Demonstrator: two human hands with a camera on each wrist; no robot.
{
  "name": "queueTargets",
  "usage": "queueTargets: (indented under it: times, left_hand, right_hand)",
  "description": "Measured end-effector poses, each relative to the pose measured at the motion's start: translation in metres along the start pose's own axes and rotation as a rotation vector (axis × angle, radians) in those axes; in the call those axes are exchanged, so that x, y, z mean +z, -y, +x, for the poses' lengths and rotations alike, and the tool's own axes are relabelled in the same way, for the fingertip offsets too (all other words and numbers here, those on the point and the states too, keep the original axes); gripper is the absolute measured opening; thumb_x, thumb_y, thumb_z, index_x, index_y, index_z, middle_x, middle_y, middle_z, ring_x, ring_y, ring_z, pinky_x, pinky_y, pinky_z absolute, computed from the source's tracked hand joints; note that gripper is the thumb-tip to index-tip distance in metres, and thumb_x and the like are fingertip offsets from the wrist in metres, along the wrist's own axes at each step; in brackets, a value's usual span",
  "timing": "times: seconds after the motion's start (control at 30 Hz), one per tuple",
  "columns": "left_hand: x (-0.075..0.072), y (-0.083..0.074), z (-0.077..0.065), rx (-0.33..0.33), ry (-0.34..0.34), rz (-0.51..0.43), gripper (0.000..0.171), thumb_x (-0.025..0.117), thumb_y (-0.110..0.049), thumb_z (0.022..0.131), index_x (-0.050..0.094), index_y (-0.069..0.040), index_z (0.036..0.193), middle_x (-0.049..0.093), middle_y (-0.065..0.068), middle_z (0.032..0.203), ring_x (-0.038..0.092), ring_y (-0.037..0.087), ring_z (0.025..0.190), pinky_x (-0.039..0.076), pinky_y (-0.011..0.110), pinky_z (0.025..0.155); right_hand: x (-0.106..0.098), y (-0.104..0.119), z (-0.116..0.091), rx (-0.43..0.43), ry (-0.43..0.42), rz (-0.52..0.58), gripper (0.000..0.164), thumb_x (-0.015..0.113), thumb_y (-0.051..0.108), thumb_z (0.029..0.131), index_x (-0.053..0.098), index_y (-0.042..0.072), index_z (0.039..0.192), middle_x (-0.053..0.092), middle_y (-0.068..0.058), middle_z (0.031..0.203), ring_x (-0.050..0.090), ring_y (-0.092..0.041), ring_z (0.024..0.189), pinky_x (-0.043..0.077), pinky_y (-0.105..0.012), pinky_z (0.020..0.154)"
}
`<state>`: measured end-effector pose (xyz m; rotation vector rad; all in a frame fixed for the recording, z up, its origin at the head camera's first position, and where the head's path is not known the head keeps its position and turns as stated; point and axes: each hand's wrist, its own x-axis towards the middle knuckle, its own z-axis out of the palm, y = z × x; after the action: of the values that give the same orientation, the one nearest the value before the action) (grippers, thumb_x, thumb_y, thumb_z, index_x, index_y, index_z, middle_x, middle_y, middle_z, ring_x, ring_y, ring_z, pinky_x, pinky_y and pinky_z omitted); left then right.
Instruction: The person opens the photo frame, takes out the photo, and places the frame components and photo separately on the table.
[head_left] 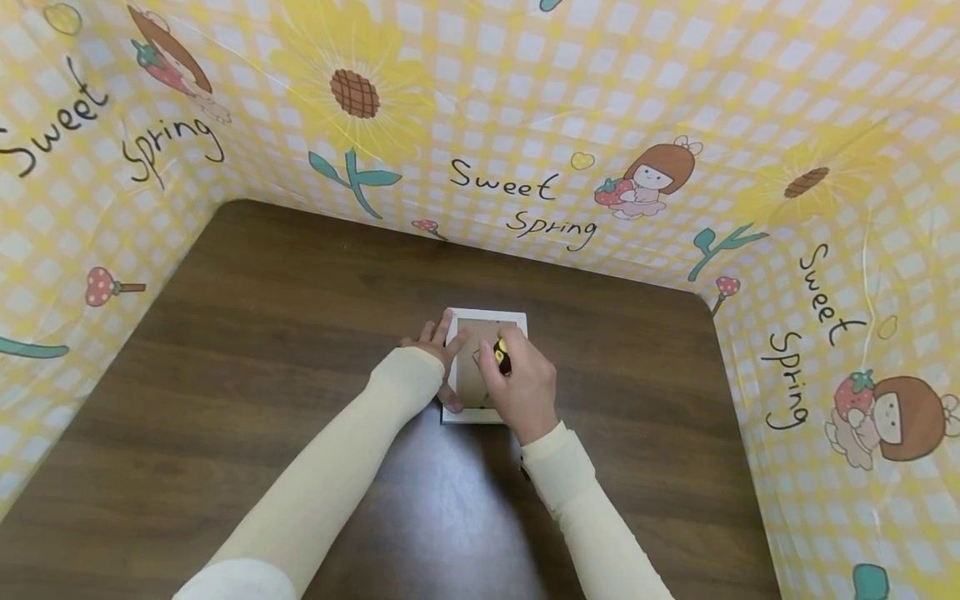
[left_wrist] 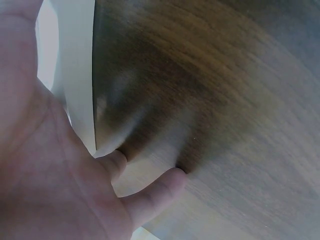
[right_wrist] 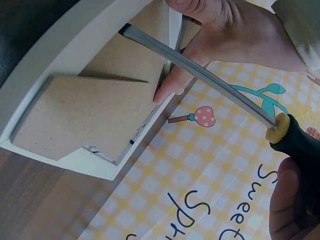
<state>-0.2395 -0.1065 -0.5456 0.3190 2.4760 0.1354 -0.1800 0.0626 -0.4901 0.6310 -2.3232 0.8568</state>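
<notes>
Head view shows a yellow-checked cloth (head_left: 480, 108) standing around a dark wooden tabletop (head_left: 300, 292), on which a white picture frame (head_left: 483, 314) lies, brown backing board (head_left: 471, 385) upward. The left hand (head_left: 442, 352), fingers spread, rests against the frame's left side. The right hand (head_left: 527, 385) has its fingers curled round a screwdriver (right_wrist: 207, 78), its tip at the frame's inner edge.

Head view looks down; wrist views (closer) share the white frame (head_left: 491, 315).
</notes>
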Motion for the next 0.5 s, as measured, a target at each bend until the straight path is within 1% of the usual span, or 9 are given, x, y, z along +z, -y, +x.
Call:
queueTargets:
  times: [0.07, 0.17, 0.27, 0.33, 0.4, 0.5]
  left_hand:
    - [-0.003, -0.002, -0.004, 0.001, -0.004, -0.002, 0.138, 0.086, -0.066, 0.065, -0.004, -0.028, 0.163, -0.025, 0.013, 0.164, -0.001, 0.037, 0.152, 0.032, 0.064, 0.106]
    - [-0.003, -0.003, -0.005, 0.001, -0.014, 0.005, 0.139, 0.087, -0.067, 0.063, -0.001, -0.027, 0.163, -0.022, 0.014, 0.165, 0.001, 0.038, 0.152, 0.033, 0.065, 0.104]
    - [0.002, -0.003, 0.002, -0.005, -0.018, 0.003, 0.142, 0.087, -0.070, 0.060, -0.002, -0.029, 0.163, -0.023, 0.013, 0.164, 0.000, 0.038, 0.152, 0.033, 0.065, 0.104]
    - [0.006, -0.002, 0.008, -0.007, -0.014, -0.007, 0.144, 0.086, -0.071, 0.059, -0.006, -0.031, 0.162, -0.027, 0.012, 0.163, -0.003, 0.038, 0.152, 0.031, 0.066, 0.104]
    - [0.010, -0.001, 0.014, -0.018, -0.017, -0.028, 0.145, 0.087, -0.071, 0.058, -0.007, -0.032, 0.162, -0.030, 0.010, 0.162, -0.005, 0.038, 0.152, 0.031, 0.066, 0.105]
    - [0.014, -0.001, 0.019, -0.023, -0.016, -0.047, 0.146, 0.087, -0.070, 0.059, -0.009, -0.031, 0.161, -0.033, 0.009, 0.160, -0.008, 0.039, 0.151, 0.030, 0.066, 0.106]
  right_hand:
    - [-0.001, 0.000, -0.002, -0.005, -0.010, -0.001, 0.020, 0.065, 0.020, 0.094, 0.059, 0.001, 0.098, 0.053, -0.005, 0.069, 0.050, -0.018, 0.054, 0.045, -0.034, 0.046]
    - [-0.003, 0.000, -0.006, -0.015, -0.024, -0.003, 0.021, 0.063, 0.021, 0.094, 0.059, 0.000, 0.096, 0.052, -0.005, 0.069, 0.050, -0.018, 0.054, 0.045, -0.035, 0.046]
    - [-0.005, 0.000, -0.009, -0.033, -0.038, -0.008, 0.020, 0.061, 0.021, 0.095, 0.059, 0.001, 0.094, 0.053, -0.004, 0.069, 0.050, -0.017, 0.053, 0.045, -0.034, 0.046]
    - [-0.007, 0.000, -0.010, -0.043, -0.044, -0.011, 0.020, 0.060, 0.021, 0.095, 0.060, 0.001, 0.095, 0.054, -0.004, 0.070, 0.050, -0.017, 0.053, 0.045, -0.033, 0.046]
    - [-0.008, -0.001, -0.009, -0.044, -0.041, -0.013, 0.020, 0.061, 0.021, 0.095, 0.060, 0.001, 0.097, 0.055, -0.005, 0.070, 0.051, -0.017, 0.054, 0.046, -0.034, 0.046]
    - [-0.011, -0.003, -0.005, -0.039, -0.032, -0.009, 0.022, 0.064, 0.019, 0.094, 0.060, -0.001, 0.102, 0.058, -0.008, 0.071, 0.053, -0.019, 0.054, 0.048, -0.036, 0.047]
